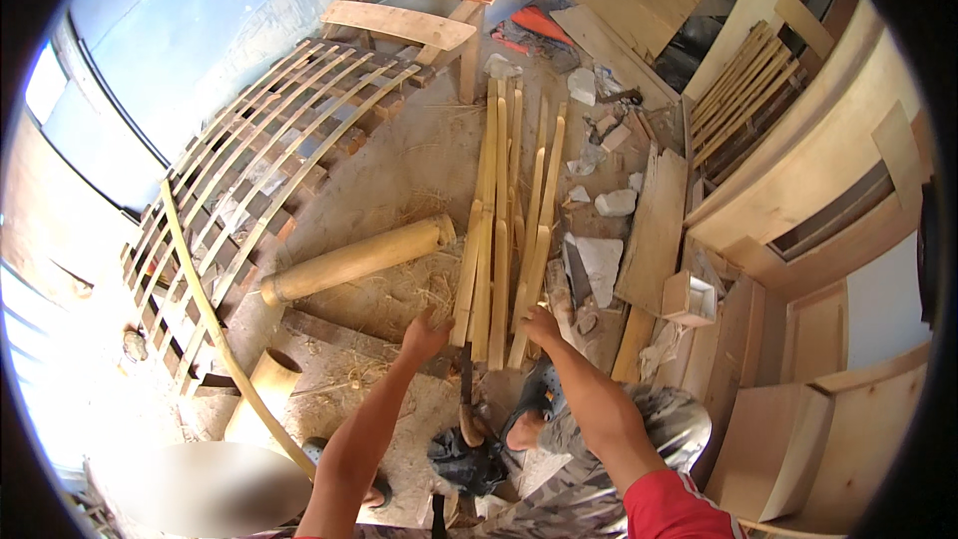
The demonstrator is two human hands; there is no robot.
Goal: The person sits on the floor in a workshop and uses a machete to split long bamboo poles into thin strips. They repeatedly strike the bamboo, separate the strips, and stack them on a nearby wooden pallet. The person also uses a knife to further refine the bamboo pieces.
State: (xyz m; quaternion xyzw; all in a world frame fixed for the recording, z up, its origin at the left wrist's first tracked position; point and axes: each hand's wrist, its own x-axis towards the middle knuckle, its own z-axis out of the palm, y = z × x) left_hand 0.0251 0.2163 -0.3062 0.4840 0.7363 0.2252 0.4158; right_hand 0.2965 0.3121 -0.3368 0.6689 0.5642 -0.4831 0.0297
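Several long split bamboo strips (482,269) lie side by side on the ground in front of me, pointing away. At their near left edge my left hand (429,333) is closed with its fingertips against the outermost strip. My right hand (541,325) pinches the near right side of the bundle, its fingers curled on a strip edge. Beneath the near ends a tool with a curved wooden handle (469,426) sticks out toward my feet; its other end is partly hidden. A thick bamboo pole (359,260) rests left of the strips.
A rack of spaced strips (269,160) lies over bricks at left, with a long bent strip (205,304) across its near side. A bamboo stub (267,384) and black bag (469,461) are near me. Rubble (616,203), boards (654,230) and wooden furniture (798,190) line the right; a wooden chair (399,20) stands behind.
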